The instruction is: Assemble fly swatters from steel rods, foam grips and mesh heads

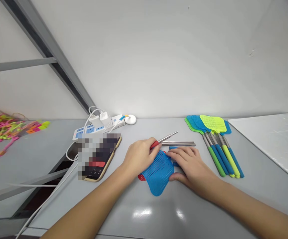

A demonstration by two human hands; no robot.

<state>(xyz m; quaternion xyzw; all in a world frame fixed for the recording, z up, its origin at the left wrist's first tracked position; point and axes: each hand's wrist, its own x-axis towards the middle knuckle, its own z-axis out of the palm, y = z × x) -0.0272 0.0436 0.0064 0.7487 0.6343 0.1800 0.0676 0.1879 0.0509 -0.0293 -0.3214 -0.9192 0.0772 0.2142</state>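
Note:
My left hand is closed around the red grip of a metal rod, which points up and to the right. Just below it is a blue perforated fly swatter head. Part of a red fly swatter head peeks out from under its left edge. My right hand rests at the blue head's right side, thumb by the edge and fingers spread near its top. Blue pieces show partly beneath this hand. Behind both hands lie bare metal rods.
At right, several fly swatters with green, blue and yellow grips lie fanned together. A white sheet covers the far right. A phone, a power strip with cables and a white disc are at left. Colourful items lie beyond a metal frame.

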